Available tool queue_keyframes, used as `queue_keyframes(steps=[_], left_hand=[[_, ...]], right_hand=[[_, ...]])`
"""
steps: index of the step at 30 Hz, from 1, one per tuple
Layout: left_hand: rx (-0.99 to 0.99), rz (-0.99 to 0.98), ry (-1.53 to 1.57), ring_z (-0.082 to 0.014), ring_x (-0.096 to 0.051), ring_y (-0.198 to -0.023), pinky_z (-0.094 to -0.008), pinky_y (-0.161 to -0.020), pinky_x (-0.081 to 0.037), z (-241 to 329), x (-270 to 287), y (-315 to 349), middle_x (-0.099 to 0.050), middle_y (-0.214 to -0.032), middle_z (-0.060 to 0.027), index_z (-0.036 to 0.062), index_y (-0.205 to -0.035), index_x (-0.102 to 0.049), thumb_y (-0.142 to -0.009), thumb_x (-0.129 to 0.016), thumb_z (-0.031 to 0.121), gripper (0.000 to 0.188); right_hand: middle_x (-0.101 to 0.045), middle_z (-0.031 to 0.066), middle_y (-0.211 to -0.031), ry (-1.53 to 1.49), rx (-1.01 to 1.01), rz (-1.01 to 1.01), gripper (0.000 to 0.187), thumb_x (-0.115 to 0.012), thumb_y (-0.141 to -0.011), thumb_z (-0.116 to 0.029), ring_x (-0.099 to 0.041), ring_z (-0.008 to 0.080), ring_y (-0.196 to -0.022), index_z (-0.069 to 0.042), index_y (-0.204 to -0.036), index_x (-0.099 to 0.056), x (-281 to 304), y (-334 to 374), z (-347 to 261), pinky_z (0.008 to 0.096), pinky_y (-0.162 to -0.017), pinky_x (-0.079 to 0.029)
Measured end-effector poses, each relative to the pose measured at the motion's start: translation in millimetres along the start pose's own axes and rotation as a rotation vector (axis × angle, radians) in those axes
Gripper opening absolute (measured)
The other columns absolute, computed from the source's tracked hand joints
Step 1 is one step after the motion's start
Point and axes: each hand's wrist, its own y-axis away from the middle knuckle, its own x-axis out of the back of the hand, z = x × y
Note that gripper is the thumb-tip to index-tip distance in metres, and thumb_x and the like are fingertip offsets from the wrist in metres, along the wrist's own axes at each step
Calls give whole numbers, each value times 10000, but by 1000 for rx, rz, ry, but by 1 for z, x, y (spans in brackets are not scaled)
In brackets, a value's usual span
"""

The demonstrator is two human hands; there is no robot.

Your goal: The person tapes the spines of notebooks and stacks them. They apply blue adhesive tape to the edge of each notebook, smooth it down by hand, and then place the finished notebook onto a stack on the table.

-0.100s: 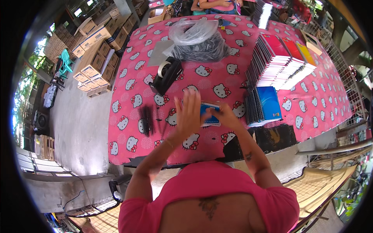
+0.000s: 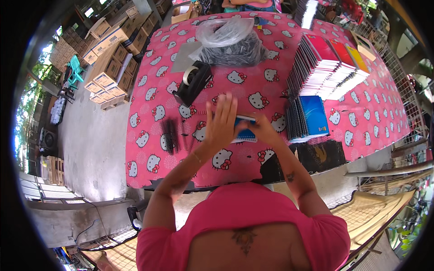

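A small blue-covered notebook [image 2: 245, 134] with a row of holes along its near edge lies between my hands on the table. My left hand [image 2: 221, 121] stands along its left side, fingers stretched out and together, the thumb reaching toward the cover. At the right side my right hand [image 2: 262, 128] grips the notebook with bent fingers, partly hiding it. To the left of my left hand lies a bunch of black spiral binding coils [image 2: 170, 135], with a single thin coil [image 2: 184, 134] beside it. A black tape dispenser [image 2: 193, 83] sits beyond my left hand.
Blue spiral notebooks [image 2: 312, 116] are stacked at right, before taller red and yellow notebook stacks [image 2: 323, 63]. A clear plastic bag of dark coils [image 2: 233, 47] sits at the far middle. Cardboard boxes [image 2: 110, 74] stand on the floor at left. Another person [image 2: 257, 6] is across the table.
The whole view has shifted slightly. My right hand has closed in on the notebook's right side; my left hand stays stretched along the left side.
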Motion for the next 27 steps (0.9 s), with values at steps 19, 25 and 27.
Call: queue_keyframes(steps=[19,25,27], left_hand=[[-57,-222,89,-394,-278,-1466,-646,-1146,-172,-9,29,49,-299,-1568,-241,-46,-1504,-302,-931,-505,560,858],[-53,-212,99,-395,-263,-1474,-636,-1157,-153,-8,46,1,-286,-1578,-239,-39,-1508,-310,-964,-466,547,814],[-84,-212,169,-392,-261,-1475,-634,-1158,-152,-4,36,22,-286,-1578,-240,-36,-1505,-318,-976,-454,539,793]], right_hand=[[-708,155,-891,-141,89,83,238,-619,-909,-54,-664,162,-799,15,-1135,-648,-59,-4,18,338,-715,-520],[-713,175,-902,-148,21,60,270,-626,-860,-20,-680,171,-833,25,-1125,-648,-50,-5,13,334,-736,-523],[-716,172,-909,-133,8,80,292,-628,-847,-10,-682,173,-836,24,-1136,-648,-50,-6,16,333,-748,-526]])
